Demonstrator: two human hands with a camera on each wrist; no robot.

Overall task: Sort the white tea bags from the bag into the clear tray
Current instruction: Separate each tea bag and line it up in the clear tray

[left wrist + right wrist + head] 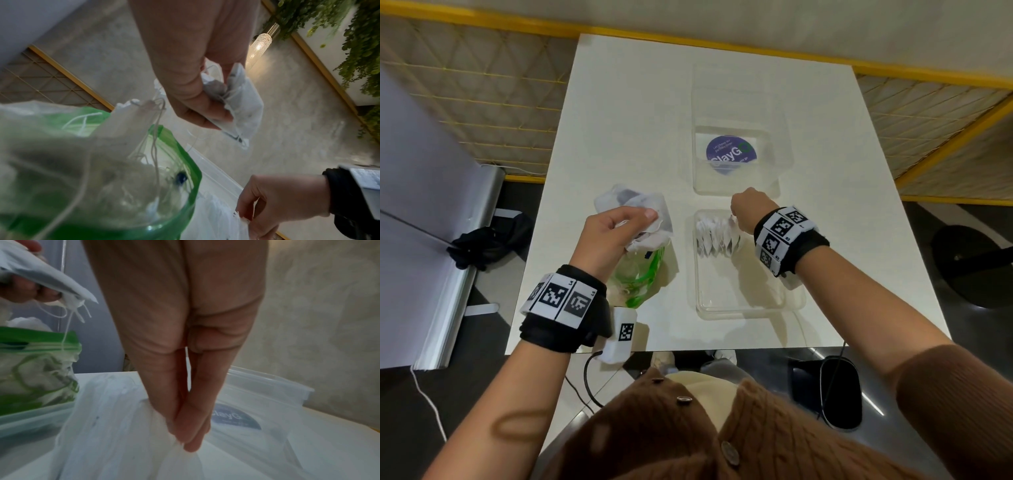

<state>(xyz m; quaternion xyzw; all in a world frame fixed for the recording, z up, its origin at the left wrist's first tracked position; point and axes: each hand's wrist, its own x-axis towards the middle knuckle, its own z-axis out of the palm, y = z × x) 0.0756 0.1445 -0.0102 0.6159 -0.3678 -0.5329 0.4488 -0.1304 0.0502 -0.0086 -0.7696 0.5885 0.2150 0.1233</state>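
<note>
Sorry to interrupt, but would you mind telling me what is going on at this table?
A person is moving white tea bags from a green-trimmed plastic bag into a clear tray. The left hand grips a bunch of tea bags above the bag. The right hand pinches a tea bag at the end of a row of tea bags standing in the tray's far end. The near part of the tray is bare. The clear lid lies beyond the tray.

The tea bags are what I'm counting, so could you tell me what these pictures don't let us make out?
- Left hand: its bunch of tea bags overlaps; no count.
- Green bag: contents blurred in left wrist view.
- Clear tray: the row is partly behind the right hand.
</note>
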